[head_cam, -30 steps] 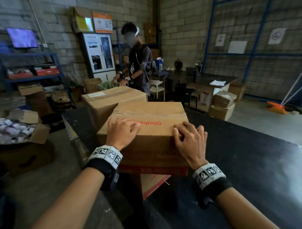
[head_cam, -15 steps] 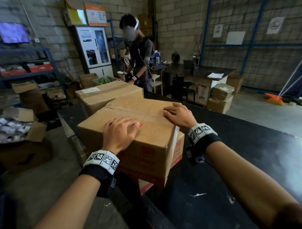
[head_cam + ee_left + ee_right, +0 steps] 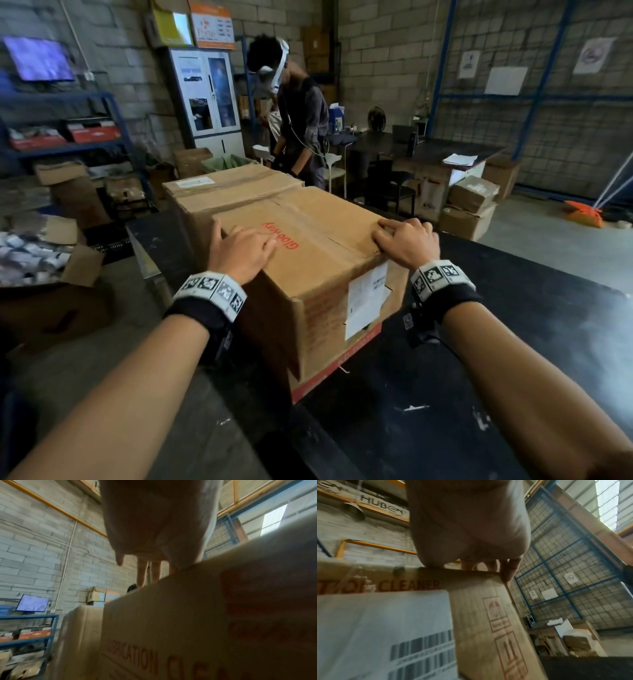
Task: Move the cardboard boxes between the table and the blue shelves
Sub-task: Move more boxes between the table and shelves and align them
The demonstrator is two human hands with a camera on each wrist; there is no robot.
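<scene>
A big cardboard box [image 3: 315,246] with red print and a white label stands on the black table [image 3: 513,342], one corner turned toward me. My left hand [image 3: 239,251] lies flat on the box's top near its left edge, fingers spread. My right hand [image 3: 406,240] rests on the top at the right edge, fingers loosely bent over it. From the left wrist, my fingers [image 3: 142,573] reach over the box's [image 3: 188,615] top edge. From the right wrist, the fingertips [image 3: 508,569] sit on the box's [image 3: 479,608] upper corner. A second taped box [image 3: 222,192] stands just behind.
Another person [image 3: 298,116] bends over beyond the second box. Blue shelves [image 3: 68,144] with red cartons stand at the far left. An open carton of small packets [image 3: 34,253] sits on the floor at left. More boxes [image 3: 469,205] are stacked beside a desk at the back right.
The box has turned on the table so that a corner and the labelled side now face me. My right hand went round to the right edge; my left stayed on top.
</scene>
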